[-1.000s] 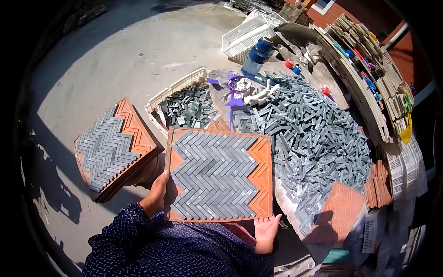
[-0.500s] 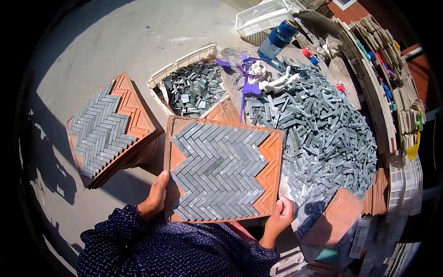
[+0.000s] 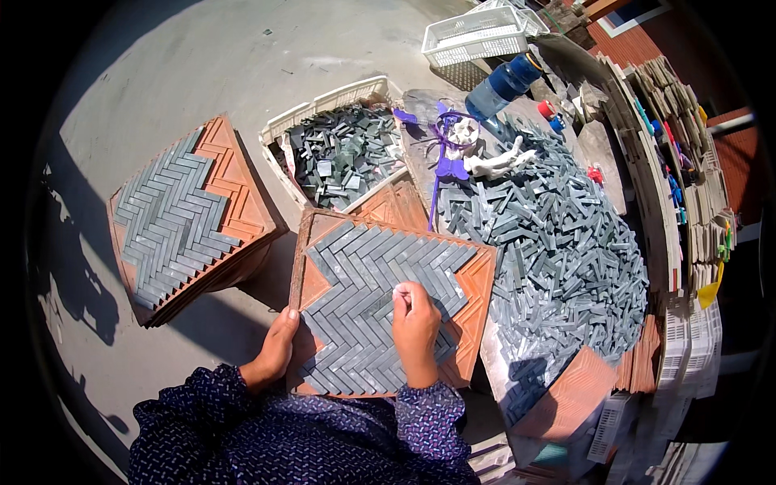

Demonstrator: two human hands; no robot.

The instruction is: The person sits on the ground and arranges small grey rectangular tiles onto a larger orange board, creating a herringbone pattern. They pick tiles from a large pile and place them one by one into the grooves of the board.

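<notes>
An orange herringbone mould tray (image 3: 477, 283), mostly filled with narrow grey stone strips (image 3: 356, 275), is tilted in front of me. My left hand (image 3: 279, 343) grips its left edge, thumb on top. Over the middle of the strips is my right hand (image 3: 415, 327), its fingers curled and thumb and forefinger pinched together. What they hold, if anything, is too small or hidden to name. Bare orange grooves show along the tray's right side.
To the left stands a stack of similar trays (image 3: 242, 178), the top one partly filled. A cream crate (image 3: 279, 129) of stone pieces is beyond. At right lie a heap of grey strips (image 3: 558, 234), white gloves (image 3: 501, 162), a purple-trimmed item (image 3: 451, 168) and a blue bottle (image 3: 501, 87).
My right hand has let go of the tray's lower right corner and moved left over the strips, fingers now pinched. My left hand keeps its hold; the tray has tilted slightly.
</notes>
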